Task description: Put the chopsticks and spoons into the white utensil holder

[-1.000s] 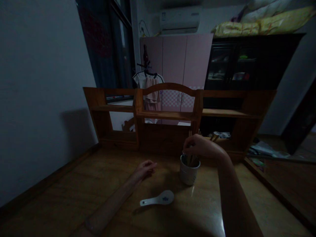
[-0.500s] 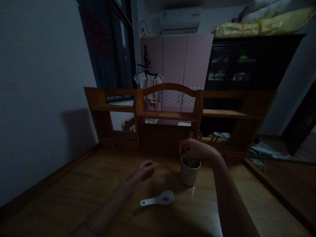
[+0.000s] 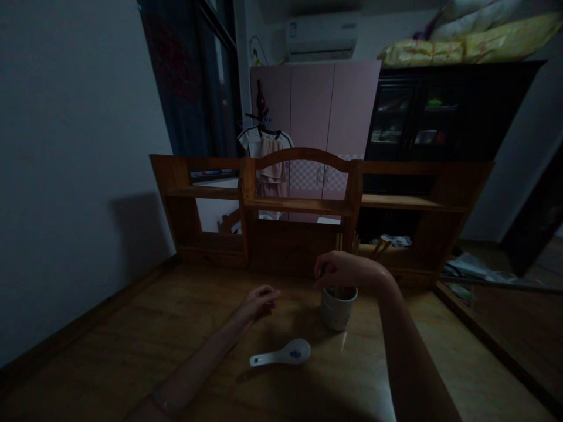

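A white cup [image 3: 338, 312] stands upright on the wooden table, with several chopsticks [image 3: 338, 241] rising out of it. My right hand [image 3: 341, 269] is bent over the cup's rim, fingers curled down in front of the chopsticks. Its thumb and forefinger close together; whatever lies between them is too dark to make out. To the left, my left hand [image 3: 260, 300] hovers or rests just over the table with loosely stretched fingers and nothing in it. Between my arms, a white soup spoon [image 3: 281, 354] with a blue pattern lies with its handle to the left.
A wooden shelf unit [image 3: 299, 204] spans the back of the table [image 3: 211, 375]. More sticks [image 3: 382, 247] stand behind my right wrist. A pale wall [image 3: 79, 176] borders the left side. Beyond are pink wardrobe doors [image 3: 310, 105] and a dark cabinet [image 3: 461, 117].
My right hand has shifted slightly left and down over the cup, its fingertips now at the left rim. The left hand, cup and soup spoon have stayed in place.
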`<state>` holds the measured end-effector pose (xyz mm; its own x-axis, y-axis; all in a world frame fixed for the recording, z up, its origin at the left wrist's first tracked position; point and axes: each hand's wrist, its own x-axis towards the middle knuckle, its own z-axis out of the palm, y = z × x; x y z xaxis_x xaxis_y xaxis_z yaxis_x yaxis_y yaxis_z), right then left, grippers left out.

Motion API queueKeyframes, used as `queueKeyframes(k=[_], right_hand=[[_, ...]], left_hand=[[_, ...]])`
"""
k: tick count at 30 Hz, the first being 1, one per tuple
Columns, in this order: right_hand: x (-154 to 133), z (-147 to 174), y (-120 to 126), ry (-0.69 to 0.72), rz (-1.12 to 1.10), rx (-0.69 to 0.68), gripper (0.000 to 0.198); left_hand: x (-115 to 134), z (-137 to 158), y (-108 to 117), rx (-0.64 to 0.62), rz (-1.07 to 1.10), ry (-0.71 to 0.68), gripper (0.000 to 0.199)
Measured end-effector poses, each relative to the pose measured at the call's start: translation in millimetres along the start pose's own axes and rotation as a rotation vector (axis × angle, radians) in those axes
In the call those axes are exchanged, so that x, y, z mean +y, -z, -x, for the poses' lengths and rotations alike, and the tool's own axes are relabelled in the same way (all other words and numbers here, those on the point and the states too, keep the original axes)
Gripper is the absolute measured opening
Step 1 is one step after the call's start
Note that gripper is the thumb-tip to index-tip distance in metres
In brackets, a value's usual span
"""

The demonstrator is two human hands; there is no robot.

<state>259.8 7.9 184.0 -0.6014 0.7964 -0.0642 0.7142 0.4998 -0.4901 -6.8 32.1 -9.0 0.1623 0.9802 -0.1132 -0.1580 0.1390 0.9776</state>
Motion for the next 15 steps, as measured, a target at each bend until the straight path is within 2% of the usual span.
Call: queueKeyframes(k=[3,6,12,15], right_hand=[[-1,1,0,0.001,-0.027,-0.001,0.039],[-5,7,3,-0.01,-0.036,0.067,0.046],[-19,21,13,0.02,-0.022,0.315,0.054],[-34,29,19,0.035,0.019,0.502,0.051]], left_hand=[[0,-1,0,0.0,-0.001,-0.002,0.038],[0,-2,1,0.007,-0.011,0.006,0.038],[-5,-6,4,0.001,-0.016,0.003,0.039],[-9,-9,6,0.001,0.004,-0.013,0.039]])
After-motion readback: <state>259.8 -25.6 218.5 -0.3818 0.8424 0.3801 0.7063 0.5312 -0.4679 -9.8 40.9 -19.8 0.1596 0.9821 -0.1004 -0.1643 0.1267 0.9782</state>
